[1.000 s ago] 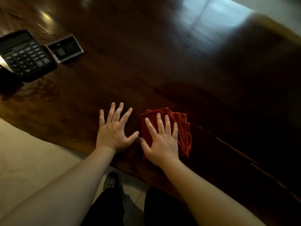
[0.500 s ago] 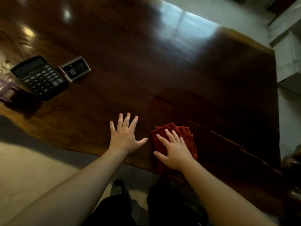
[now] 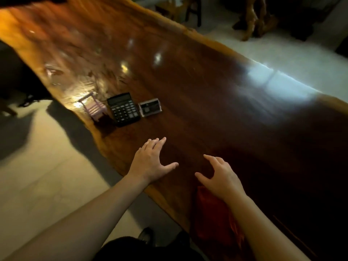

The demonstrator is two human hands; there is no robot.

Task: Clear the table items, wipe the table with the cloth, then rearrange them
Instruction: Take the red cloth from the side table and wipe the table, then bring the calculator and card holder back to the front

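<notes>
A red cloth lies near the front edge of the dark wooden table, partly under my right forearm. My right hand hovers beyond the cloth, fingers apart, holding nothing. My left hand is spread over the table to its left, also holding nothing. Farther off at the left edge stand a black calculator, a small clear-framed card holder to its right, and a little pink miniature chair to its left.
The table's wavy left edge borders a pale floor. Wooden furniture legs stand on the floor beyond the far edge. My dark trousers and a shoe show below.
My right hand has come off the red cloth and moved forward; the cloth stays near the front edge. The view has swung up and left, bringing the pink chair into sight.
</notes>
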